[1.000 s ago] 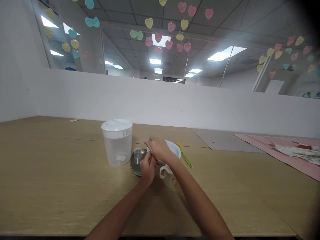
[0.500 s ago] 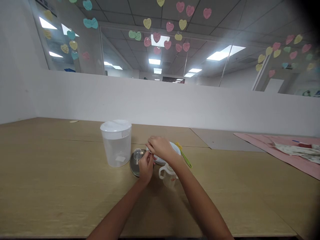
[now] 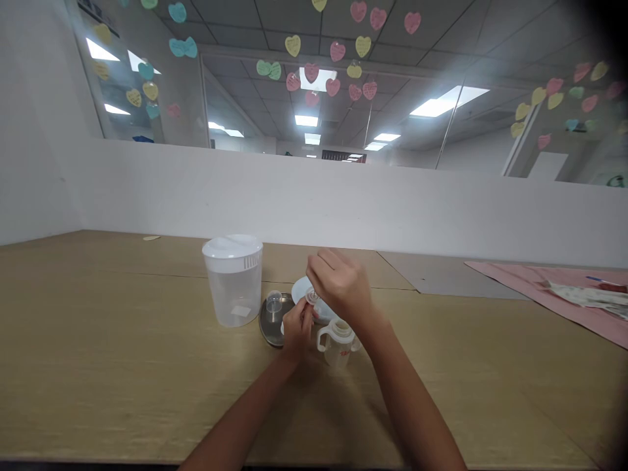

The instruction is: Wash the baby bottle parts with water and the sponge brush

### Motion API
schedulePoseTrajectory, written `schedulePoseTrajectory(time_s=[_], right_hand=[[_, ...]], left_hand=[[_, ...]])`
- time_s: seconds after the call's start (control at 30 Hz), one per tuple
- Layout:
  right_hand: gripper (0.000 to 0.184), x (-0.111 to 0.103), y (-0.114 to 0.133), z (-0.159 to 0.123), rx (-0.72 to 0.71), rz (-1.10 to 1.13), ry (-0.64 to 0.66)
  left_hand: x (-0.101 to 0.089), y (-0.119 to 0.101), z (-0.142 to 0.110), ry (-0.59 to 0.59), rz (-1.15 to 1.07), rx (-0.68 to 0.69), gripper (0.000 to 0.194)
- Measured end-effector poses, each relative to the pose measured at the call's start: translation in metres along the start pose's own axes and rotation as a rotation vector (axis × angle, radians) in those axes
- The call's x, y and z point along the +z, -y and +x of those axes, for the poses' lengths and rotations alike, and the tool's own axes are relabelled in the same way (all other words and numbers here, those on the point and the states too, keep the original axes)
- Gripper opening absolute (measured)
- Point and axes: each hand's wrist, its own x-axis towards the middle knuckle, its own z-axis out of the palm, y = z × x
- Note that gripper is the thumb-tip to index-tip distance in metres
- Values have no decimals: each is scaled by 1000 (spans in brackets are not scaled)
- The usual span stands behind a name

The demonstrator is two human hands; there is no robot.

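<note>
My left hand [image 3: 297,330] is closed, pinching a small round white piece, perhaps a bottle collar [image 3: 311,297], above the edge of a pale plate [image 3: 300,286]. My right hand [image 3: 343,284] is curled up just to the right and a little higher, slightly blurred; whatever its fingers hold, if anything, is hidden. Below it a clear two-handled baby bottle [image 3: 337,352] stands upright with its top uncovered. Left of the left hand lies a round metal tray [image 3: 267,330], with a clear dome-shaped cap [image 3: 273,303] on it. Part of something white shows beside the left hand on the tray.
A translucent lidded bucket [image 3: 232,284] stands left of the tray. At the far right a pink cloth [image 3: 510,278] bears several items, next to a grey mat [image 3: 436,281]. A white wall [image 3: 294,196] with windows above closes off the table's back.
My right hand has lifted away from my left hand, up and to the right. The round white piece now shows in my left fingers, and the bottle's open top is uncovered from behind my arm.
</note>
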Motion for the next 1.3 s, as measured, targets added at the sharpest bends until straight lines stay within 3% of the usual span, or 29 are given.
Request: schedulePoseTrajectory(time_s=[0.17,0.27,0.3,0.37,0.4,0.47,0.53,0.7,0.8,0.87,1.0,1.17,1.23,1.3], right_hand=[[34,-28,12,3,38,0,-289],[39,-54,7,1,229,-17,-559],[40,-61,0,0,296,-50,-712],[39,-66,-19,-1,446,-137,-943],[39,-62,-31,-3,523,-167,-982],[39,-44,-58,-9,682,-161,-880],[38,-13,-82,-21,800,-116,-673],[36,69,-108,-69,1010,23,311],[35,90,-107,-89,1051,24,705],[32,92,-106,-92,1044,39,820],[24,81,-101,-76,941,168,878],[31,67,-71,-46,466,1079,965],[34,69,-58,-39,394,1229,941],[32,75,-49,-37,419,1267,896]], left_hand=[[-3,5,-1,-11,17,8,25],[-5,7,-1,30,13,-20,24],[-6,7,-1,31,8,-29,24],[-6,6,-1,1,-8,-42,25],[-7,5,-1,-20,-20,-46,26],[-6,4,-2,-55,-51,-41,29],[-5,5,-2,-82,-89,-26,30],[-1,9,-1,-137,-140,-12,31],[-1,10,0,-154,-131,-5,31],[-2,8,0,-148,-125,-2,32],[-3,4,-1,-110,-123,-18,33],[-4,3,1,-101,-226,-74,26],[-4,4,4,-130,-281,-95,21],[-4,4,7,-159,-320,-112,20]])
